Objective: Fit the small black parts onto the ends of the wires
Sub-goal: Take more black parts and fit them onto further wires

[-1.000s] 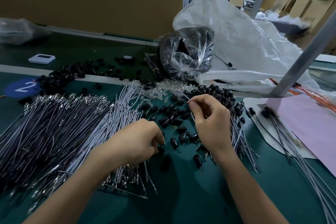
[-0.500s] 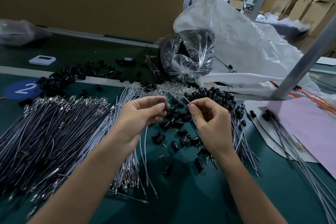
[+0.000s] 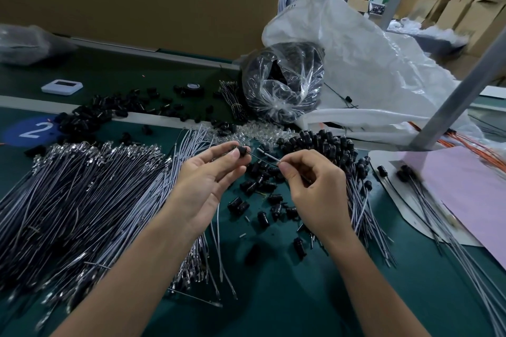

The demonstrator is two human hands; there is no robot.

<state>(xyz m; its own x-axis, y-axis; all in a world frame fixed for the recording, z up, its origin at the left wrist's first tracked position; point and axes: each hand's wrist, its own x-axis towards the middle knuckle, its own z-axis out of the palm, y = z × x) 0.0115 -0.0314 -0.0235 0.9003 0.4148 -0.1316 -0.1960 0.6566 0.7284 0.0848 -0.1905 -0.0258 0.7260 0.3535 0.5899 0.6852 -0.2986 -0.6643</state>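
Note:
My left hand (image 3: 208, 180) pinches a small black part (image 3: 242, 151) between thumb and fingertips, raised above the green table. My right hand (image 3: 315, 189) pinches a thin wire pair (image 3: 267, 158) whose tips point left toward that part; the dark strand reaches the part, the white-tipped strand ends just short of it. Loose black parts (image 3: 262, 194) lie scattered under and between my hands. A big heap of bare grey wires (image 3: 82, 194) covers the table to the left. Wires fitted with black parts (image 3: 336, 150) are piled behind and right of my right hand.
A clear bag of black parts (image 3: 282, 87) and a large white sack (image 3: 369, 63) stand at the back. A slanted grey post (image 3: 460, 98) and a pink sheet (image 3: 471, 194) are on the right. A white device (image 3: 62, 87) lies far left. People stand in the far background.
My left hand lifted from the table with a black part and brought it up to the wire tip held by my right hand, which stayed nearly in place.

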